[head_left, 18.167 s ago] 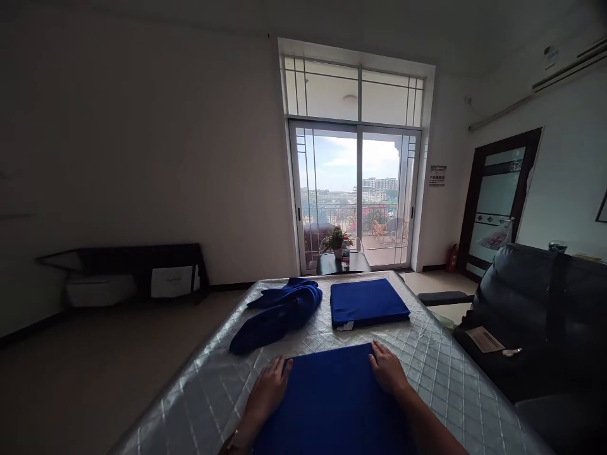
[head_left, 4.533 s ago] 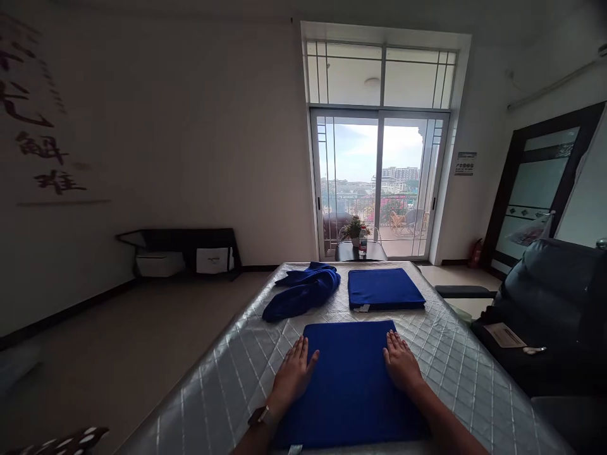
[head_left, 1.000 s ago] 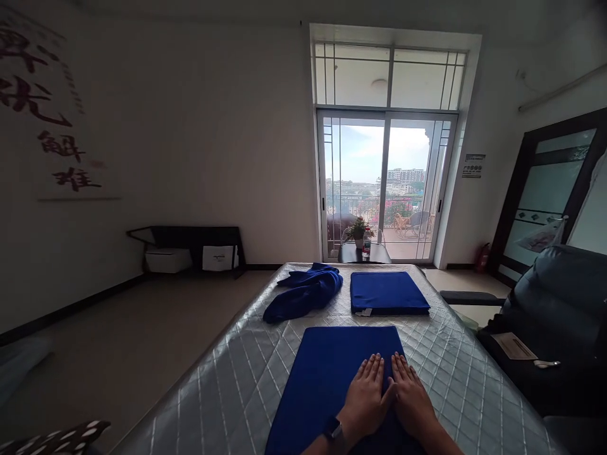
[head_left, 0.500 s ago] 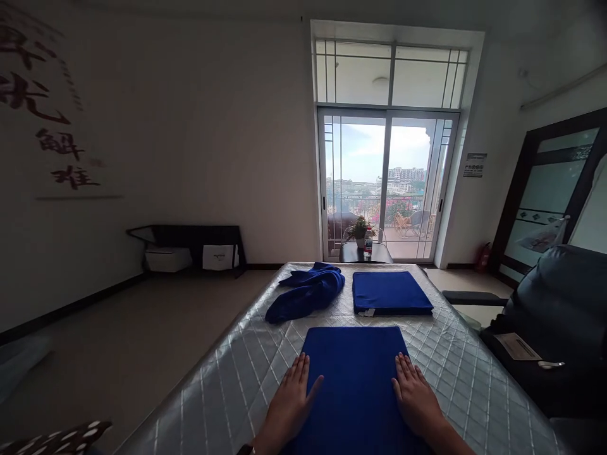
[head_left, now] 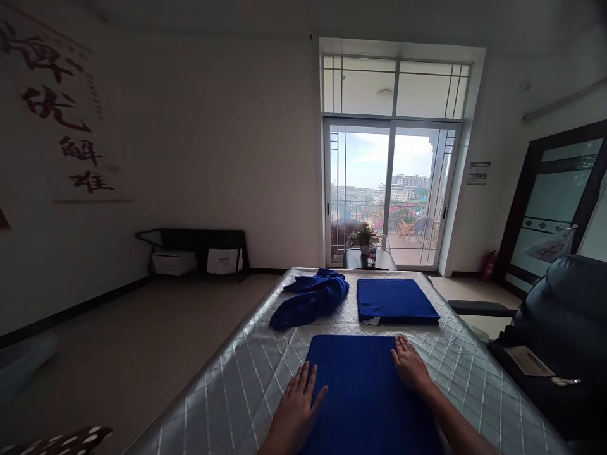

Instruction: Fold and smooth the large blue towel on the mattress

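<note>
A smooth, folded blue cloth [head_left: 358, 392] lies flat on the silver quilted table cover [head_left: 237, 373] in front of me. My left hand [head_left: 300, 398] rests along its left edge, fingers stretched and slightly spread, thumb on the fabric. At the far right corner of the cloth, my right hand [head_left: 408, 360] lies with its fingers straight, palm down. Beyond them sit a second folded blue cloth [head_left: 397, 300], with a white tag at its near edge, and a crumpled blue cloth [head_left: 313, 300] to its left.
A black chair [head_left: 545, 328] with papers on its seat stands right of the table. Behind the far edge, a small dark table holds a potted plant [head_left: 363, 235] and a bottle [head_left: 372, 248]. A black bench [head_left: 199, 249] is by the left wall.
My right hand has slid forward along the right edge to the far corner of the cloth. My left hand stays at the left edge, its fingers a little more spread. The view has shifted slightly.
</note>
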`<state>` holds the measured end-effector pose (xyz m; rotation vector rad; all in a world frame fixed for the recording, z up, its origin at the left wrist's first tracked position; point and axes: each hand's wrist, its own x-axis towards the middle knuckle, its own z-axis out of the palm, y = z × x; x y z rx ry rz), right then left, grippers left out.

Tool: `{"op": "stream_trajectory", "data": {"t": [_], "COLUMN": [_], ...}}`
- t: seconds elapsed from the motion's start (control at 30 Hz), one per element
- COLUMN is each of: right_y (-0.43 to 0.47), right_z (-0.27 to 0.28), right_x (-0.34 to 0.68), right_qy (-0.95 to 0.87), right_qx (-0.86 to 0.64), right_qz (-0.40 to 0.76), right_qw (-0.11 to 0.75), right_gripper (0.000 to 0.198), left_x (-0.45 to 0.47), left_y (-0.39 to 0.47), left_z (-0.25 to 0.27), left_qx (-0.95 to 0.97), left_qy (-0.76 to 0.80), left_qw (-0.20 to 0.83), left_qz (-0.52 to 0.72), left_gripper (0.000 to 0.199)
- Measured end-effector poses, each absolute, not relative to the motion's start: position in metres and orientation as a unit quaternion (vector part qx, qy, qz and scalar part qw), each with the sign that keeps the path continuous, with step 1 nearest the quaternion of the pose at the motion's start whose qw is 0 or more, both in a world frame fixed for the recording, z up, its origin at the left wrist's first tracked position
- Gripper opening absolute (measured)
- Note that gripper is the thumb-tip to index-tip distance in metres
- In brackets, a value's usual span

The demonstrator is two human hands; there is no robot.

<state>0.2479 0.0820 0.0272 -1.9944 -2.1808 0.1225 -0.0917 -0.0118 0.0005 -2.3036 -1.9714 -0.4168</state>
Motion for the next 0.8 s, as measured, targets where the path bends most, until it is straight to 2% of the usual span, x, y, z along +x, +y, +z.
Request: {"op": "stream_trajectory", "data": {"t": [0.13, 0.3, 0.63, 0.8], "right_y": [0.085, 0.087, 0.087, 0.085], "right_z": [0.011, 0.008, 0.002, 0.008], "right_x": [0.252, 0.252, 0.256, 0.255], "right_qy": [-0.735, -0.733, -0.754, -0.739], "right_qx": [-0.668, -0.671, -0.646, -0.663], "right_qz": [0.029, 0.018, -0.009, 0.020], "right_qw": [0.112, 0.108, 0.115, 0.118], "right_gripper": [0.067, 0.065, 0.063, 0.063], "left_x": [-0.094, -0.077, 0.104, 0.105], "left_y": [-0.014, -0.003, 0.067, 0.088], "left_z": [0.017, 0.036, 0.036, 0.022], "left_qx": [-0.748, -0.749, -0.849, -0.828], "left_qy": [-0.657, -0.658, -0.495, -0.529], "left_qw": [-0.028, -0.026, -0.062, -0.052], "left_qz": [-0.086, -0.072, -0.176, -0.177], "left_gripper": [0.074, 0.076, 0.066, 0.070]}}
